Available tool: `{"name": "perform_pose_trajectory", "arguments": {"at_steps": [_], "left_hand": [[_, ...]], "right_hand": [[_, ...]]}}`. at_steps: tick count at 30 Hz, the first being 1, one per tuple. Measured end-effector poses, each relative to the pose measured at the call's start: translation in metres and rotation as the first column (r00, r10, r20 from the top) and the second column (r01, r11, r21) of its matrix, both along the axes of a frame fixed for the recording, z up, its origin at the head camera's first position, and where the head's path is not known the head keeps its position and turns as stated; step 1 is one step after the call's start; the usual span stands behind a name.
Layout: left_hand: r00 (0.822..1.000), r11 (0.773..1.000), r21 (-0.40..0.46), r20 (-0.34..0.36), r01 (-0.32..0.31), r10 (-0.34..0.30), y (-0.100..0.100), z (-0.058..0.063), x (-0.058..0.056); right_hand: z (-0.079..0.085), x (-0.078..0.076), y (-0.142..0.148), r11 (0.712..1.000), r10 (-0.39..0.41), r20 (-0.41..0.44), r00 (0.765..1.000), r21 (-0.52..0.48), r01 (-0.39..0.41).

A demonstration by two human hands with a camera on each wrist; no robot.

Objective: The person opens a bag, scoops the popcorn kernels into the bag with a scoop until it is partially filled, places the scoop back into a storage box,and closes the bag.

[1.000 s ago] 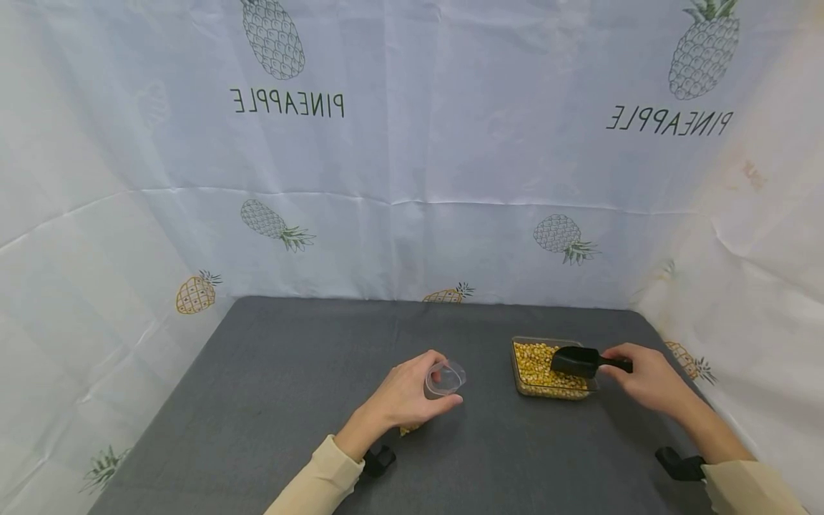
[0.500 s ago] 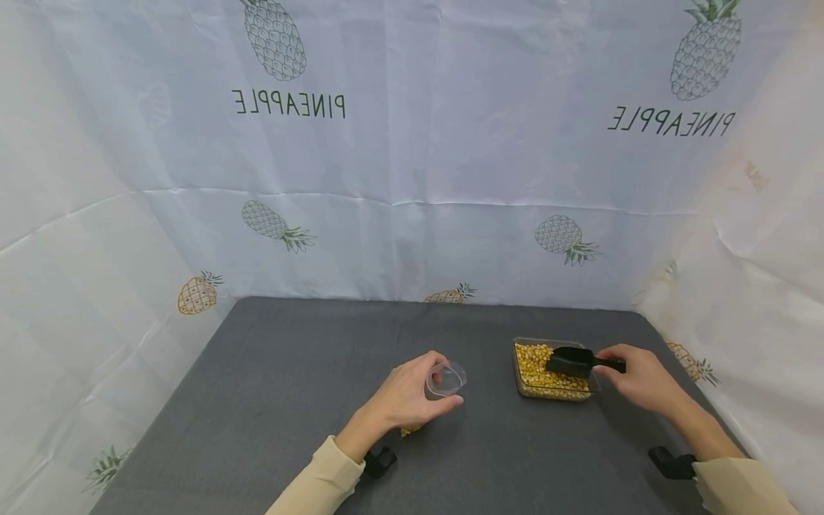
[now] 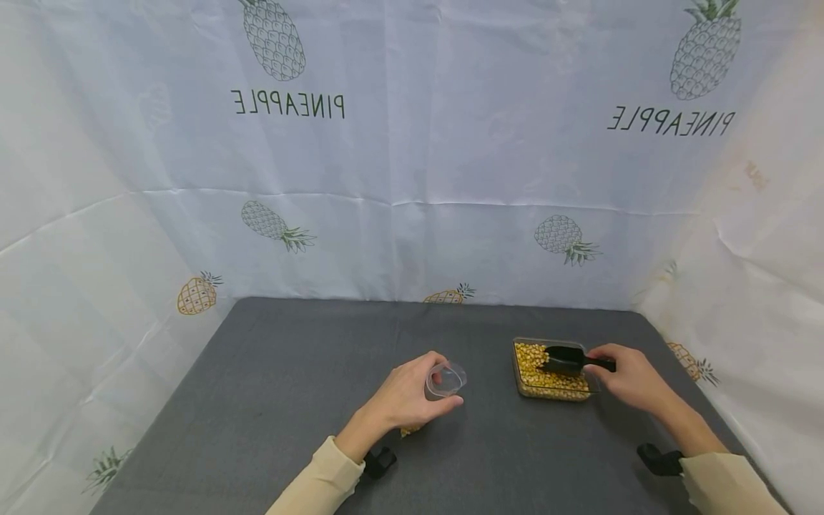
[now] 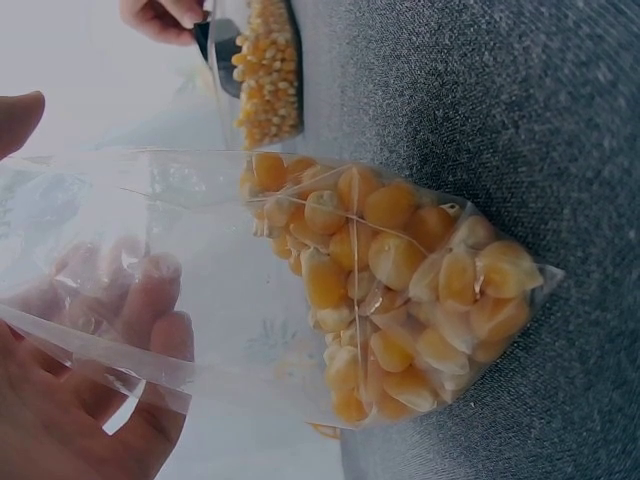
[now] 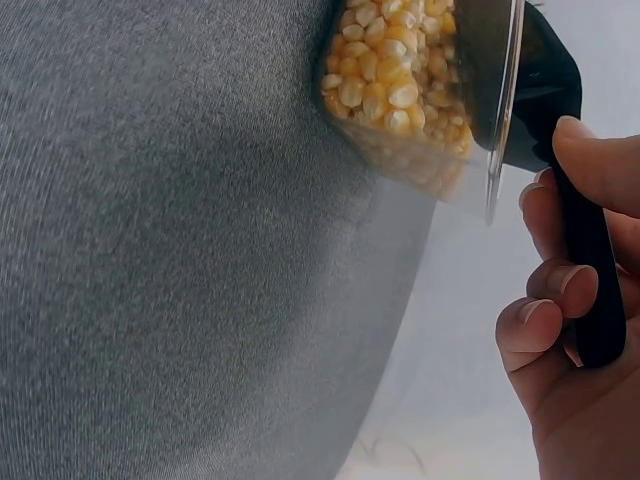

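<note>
My left hand (image 3: pixel 407 392) grips a clear plastic bag (image 3: pixel 445 380) by its top, thumb and fingers spread around the round open mouth. In the left wrist view, yellow corn kernels (image 4: pixel 395 285) fill the bag's lower part, close over the grey table. My right hand (image 3: pixel 634 373) holds a black scoop (image 3: pixel 565 360) by its handle, fingers curled round it. The scoop's blade lies among the kernels of a clear rectangular container (image 3: pixel 552 393), its tip partly sunk in them. From the right wrist, the blade shows behind the container's rim (image 5: pixel 503 120).
The dark grey table (image 3: pixel 296 365) ends at a white curtain (image 3: pixel 412 250) printed with pineapples, which hangs at the back and both sides. A black wrist device (image 3: pixel 380 463) sits below my left hand, and another black device (image 3: pixel 659 459) is at my right wrist.
My right hand and the scoop have moved left, pushing the blade further across the corn in the container. The left hand and bag have stayed in place.
</note>
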State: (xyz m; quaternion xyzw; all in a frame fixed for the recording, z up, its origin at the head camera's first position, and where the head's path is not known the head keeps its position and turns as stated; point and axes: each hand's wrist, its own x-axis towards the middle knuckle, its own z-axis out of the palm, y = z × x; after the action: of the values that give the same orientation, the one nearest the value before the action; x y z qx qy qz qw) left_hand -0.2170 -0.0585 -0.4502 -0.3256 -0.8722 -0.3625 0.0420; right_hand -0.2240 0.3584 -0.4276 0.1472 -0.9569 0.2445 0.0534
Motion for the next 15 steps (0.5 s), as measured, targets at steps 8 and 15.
{"name": "perform_pose_trajectory", "arguments": {"at_steps": [8,15], "left_hand": [[1.000,1.000,-0.003,0.002,0.000,0.000,0.000,0.000,0.000],[1.000,1.000,-0.005,0.002,0.002,-0.002,-0.001,0.001,0.000]], "right_hand": [[-0.004,-0.006,-0.007,1.000,0.010,0.016,1.000,-0.002,-0.010],[-0.003,-0.009,-0.013,0.999,0.041,0.013,0.999,-0.004,-0.041]]}}
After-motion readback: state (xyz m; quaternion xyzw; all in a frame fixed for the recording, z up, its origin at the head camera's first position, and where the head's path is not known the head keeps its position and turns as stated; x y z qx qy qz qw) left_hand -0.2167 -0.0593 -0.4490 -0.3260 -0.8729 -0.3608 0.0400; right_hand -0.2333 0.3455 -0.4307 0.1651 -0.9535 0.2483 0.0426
